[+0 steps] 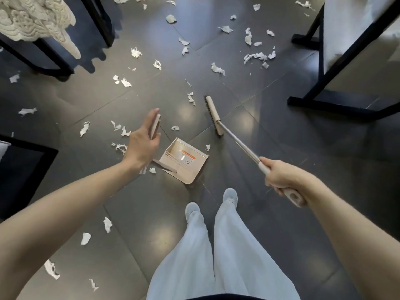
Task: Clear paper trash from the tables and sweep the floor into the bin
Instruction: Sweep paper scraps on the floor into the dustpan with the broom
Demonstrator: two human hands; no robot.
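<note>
Left fingers (150, 120): risk, the handle (156, 126) slips from this loose hold and the pan (184, 161), below and right of them, tips. Nearly straight, handle pinched against my thumb. Scraps (124, 132) lie left, beyond and right. Right fingers (275, 169): risk, a hard swing of the broom (213, 114) scatters scraps past the pan. Curled tight round its grip.
</note>
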